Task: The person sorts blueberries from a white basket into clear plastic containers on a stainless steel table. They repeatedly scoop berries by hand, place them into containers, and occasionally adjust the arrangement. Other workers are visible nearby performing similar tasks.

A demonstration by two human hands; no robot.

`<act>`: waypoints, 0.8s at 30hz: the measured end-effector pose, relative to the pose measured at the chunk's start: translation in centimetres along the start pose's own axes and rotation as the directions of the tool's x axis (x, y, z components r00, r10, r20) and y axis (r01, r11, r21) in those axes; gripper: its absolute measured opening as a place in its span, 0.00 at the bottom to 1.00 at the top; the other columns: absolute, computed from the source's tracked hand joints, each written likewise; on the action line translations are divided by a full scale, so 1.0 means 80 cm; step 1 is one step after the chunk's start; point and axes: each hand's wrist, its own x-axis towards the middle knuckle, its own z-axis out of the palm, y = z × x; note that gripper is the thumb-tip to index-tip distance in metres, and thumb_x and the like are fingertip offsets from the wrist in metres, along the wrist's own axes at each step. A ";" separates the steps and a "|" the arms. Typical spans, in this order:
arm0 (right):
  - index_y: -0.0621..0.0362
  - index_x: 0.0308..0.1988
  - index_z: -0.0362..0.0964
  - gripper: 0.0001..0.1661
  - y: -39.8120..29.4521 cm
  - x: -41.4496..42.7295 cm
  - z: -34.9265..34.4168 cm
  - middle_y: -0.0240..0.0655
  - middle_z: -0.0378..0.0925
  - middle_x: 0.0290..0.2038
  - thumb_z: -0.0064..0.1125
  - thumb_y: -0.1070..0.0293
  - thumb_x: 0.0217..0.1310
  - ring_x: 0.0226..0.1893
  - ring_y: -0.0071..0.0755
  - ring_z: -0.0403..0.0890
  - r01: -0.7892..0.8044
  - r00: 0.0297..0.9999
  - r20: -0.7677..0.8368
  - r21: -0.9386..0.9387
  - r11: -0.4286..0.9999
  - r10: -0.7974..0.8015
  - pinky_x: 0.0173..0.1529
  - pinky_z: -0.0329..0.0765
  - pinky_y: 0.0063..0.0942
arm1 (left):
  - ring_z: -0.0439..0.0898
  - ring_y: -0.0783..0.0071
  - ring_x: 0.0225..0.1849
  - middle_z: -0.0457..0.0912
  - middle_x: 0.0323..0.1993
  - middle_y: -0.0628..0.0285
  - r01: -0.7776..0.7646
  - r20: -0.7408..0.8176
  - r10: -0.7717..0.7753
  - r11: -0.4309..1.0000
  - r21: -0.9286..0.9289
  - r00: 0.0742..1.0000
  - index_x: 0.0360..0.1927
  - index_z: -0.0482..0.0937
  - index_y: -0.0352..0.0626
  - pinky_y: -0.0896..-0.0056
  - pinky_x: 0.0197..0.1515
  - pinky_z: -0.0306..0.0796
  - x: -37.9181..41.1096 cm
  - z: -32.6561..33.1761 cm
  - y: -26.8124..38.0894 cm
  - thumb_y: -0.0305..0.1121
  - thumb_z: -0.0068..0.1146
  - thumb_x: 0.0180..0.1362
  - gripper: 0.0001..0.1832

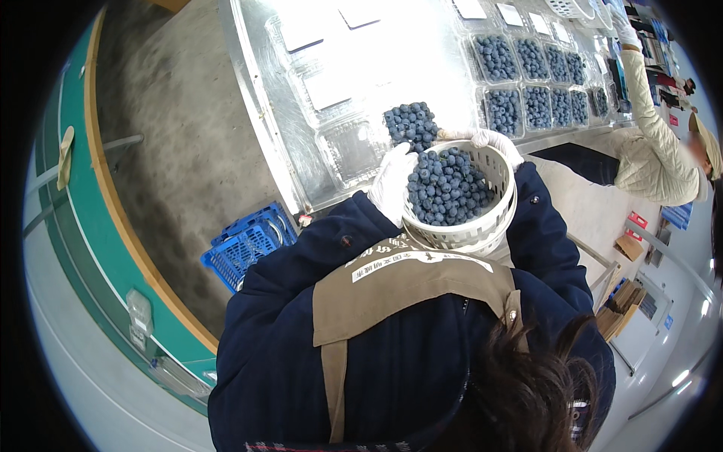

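Note:
A white plastic basket (502, 212) of blueberries (446, 186) is tilted towards the steel table in front of my chest. My right hand (497, 142), in a white glove, grips the basket's far rim. At the basket's other side is my gloved left hand (392, 181), its fingers reaching to a clear clamshell heaped with blueberries (409, 123). Whether the left hand also bears on the basket is hard to tell. Beside that clamshell lies a clear plastic clamshell with no berries in it (353, 150). More white basket rim shows under the tilted basket.
Rows of filled blueberry clamshells (504, 110) stand on the steel table (271, 130) to the right. Clamshells with white cards (327, 90) lie at its far left. Blue plastic crates (248, 243) sit on the floor. A co-worker in a pale quilted jacket (649, 135) reaches over the table's far end.

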 end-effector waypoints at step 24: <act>0.73 0.66 0.58 0.48 -0.005 0.077 0.101 0.56 0.74 0.59 0.63 0.65 0.47 0.61 0.47 0.75 0.018 0.975 0.221 -0.184 0.983 0.024 0.70 0.66 0.36 | 0.73 0.65 0.62 0.74 0.60 0.59 0.110 -0.143 -0.399 0.546 -0.831 0.906 0.68 0.63 0.47 0.61 0.65 0.70 -0.038 -0.075 0.003 0.43 0.34 0.76 0.22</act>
